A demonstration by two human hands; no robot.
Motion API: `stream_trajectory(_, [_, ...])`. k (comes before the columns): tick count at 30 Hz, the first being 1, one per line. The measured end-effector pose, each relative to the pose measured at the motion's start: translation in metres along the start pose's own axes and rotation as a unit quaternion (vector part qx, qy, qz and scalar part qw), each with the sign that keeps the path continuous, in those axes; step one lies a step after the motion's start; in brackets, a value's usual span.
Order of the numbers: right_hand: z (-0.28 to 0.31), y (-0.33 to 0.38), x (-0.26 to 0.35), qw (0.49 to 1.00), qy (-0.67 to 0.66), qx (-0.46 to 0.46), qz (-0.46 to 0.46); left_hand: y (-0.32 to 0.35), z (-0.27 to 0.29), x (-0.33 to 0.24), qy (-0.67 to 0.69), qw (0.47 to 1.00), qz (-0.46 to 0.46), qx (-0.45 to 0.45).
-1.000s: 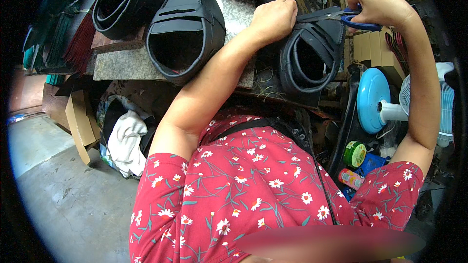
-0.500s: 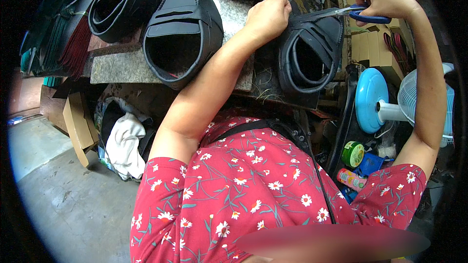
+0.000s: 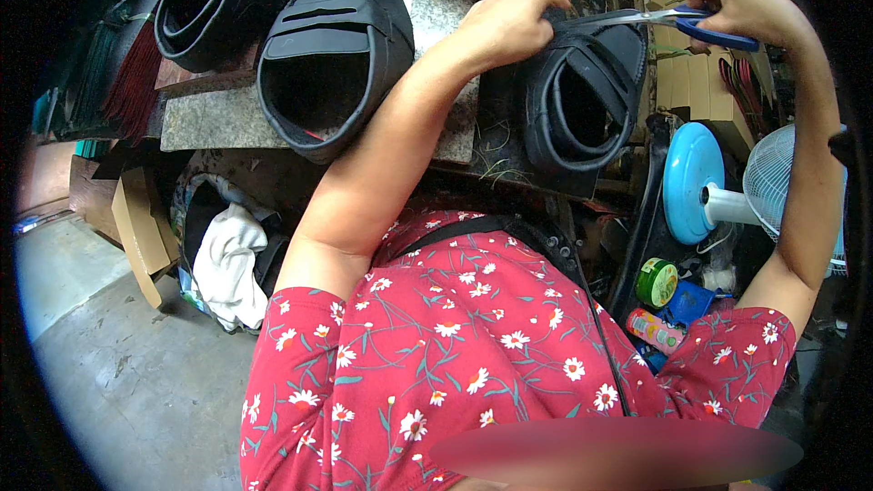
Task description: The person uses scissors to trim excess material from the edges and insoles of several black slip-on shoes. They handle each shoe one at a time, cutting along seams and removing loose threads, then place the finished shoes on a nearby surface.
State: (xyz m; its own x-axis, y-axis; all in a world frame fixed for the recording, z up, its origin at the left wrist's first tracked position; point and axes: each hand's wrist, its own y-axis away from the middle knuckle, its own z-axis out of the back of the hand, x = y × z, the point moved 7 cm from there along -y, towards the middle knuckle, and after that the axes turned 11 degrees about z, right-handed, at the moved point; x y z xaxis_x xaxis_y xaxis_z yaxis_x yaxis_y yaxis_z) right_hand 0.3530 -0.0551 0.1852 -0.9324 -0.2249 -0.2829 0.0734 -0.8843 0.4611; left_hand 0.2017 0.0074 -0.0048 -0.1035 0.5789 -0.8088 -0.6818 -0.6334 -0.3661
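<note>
In my right hand [image 3: 755,5] is a pair of scissors [image 3: 723,34] with blue handles, its fingers through and round the loops. The metal blades point left, just over the top end of a black shoe upper [image 3: 553,118], which stands at the table's front edge. My left hand [image 3: 509,25] is closed at the upper's top left side, close to the blade tips; what its fingers pinch is hidden. Left of that arm, a larger black shoe upper [image 3: 394,45] with two cross straps stands on a speckled stone slab [image 3: 214,118].
Another black upper [image 3: 205,50] stands at the left, near hanging dark red cords [image 3: 132,82]. Cardboard boxes [image 3: 687,91] are stacked on the right, above a fan with a blue round base [image 3: 693,184]. A bag with white cloth [image 3: 232,264] sits below the table.
The scissors and my right hand have shifted a little to the right. My left hand has moved slightly right, and its index finger now reaches further out over the upper.
</note>
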Motion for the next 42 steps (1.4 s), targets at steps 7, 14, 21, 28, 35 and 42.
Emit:
stream_trajectory(7, [-0.011, 0.01, -0.006, 0.999, -0.012, -0.026, 0.013, 0.009, 0.002, -0.007, -0.119, 0.989, -0.03, 0.08])
stream_trajectory(14, [-0.019, -0.01, 0.025, 0.996, 0.014, 0.087, 0.001, 0.01, 0.007, -0.013, -0.144, 0.987, -0.037, 0.062])
stream_trajectory(21, [0.012, -0.01, 0.063, 0.98, -0.043, 0.195, 0.023, 0.01, 0.012, -0.021, -0.154, 0.986, -0.057, 0.019])
stream_trajectory(28, [0.011, -0.011, 0.08, 0.98, 0.029, 0.164, 0.106, 0.003, 0.015, -0.013, -0.154, 0.984, -0.032, -0.088])
stream_trajectory(35, [0.006, 0.084, 0.038, 0.971, -0.205, -0.085, -0.095, 0.003, 0.03, -0.016, -0.072, 0.99, 0.001, -0.121])
stream_trajectory(42, [-0.168, 0.094, 0.051, 0.705, -0.623, -0.334, -0.054, 0.096, 0.011, -0.105, -0.082, 0.934, -0.276, 0.212])
